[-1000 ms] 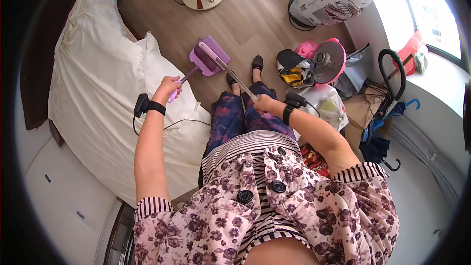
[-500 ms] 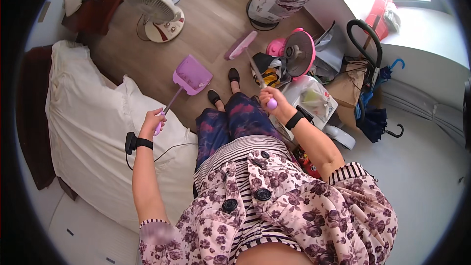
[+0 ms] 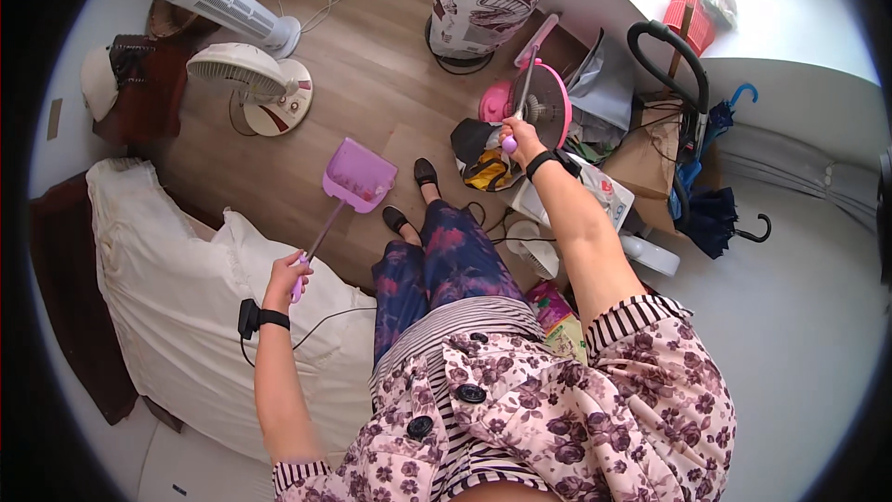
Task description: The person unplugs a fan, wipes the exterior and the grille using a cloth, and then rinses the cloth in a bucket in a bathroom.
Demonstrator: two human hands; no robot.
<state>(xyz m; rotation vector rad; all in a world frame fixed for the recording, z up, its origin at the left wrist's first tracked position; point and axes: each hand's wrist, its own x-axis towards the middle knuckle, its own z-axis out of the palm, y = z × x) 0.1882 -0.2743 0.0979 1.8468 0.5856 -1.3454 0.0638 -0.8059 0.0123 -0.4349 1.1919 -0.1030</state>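
Note:
My left hand [image 3: 290, 277] is closed round the handle of a purple dustpan [image 3: 358, 172], whose pan is at floor level left of my feet. Some dark dirt shows in the pan. In my right hand [image 3: 522, 138] is the handle of a small broom [image 3: 537, 40] with a pale pink head and a metallic shaft. The handle's lilac end sticks out below my fist. The broom reaches away from me across a pink fan [image 3: 546, 104], its head beyond the fan and near the wall. Whether the bristles touch the floor I cannot tell.
A white fan [image 3: 279, 98] and a white tower fan [image 3: 228, 7] stand at far left. A covered bed [image 3: 204, 307] lies along the left. At right are a wrapped bundle [image 3: 488, 5], a cardboard box [image 3: 643, 160], dark umbrellas [image 3: 708, 223], and loose cables by my legs.
My right hand has swung the broom forward and to the right, from open floor to beyond the pink fan. My left hand still holds the dustpan low. The whole view has shifted somewhat.

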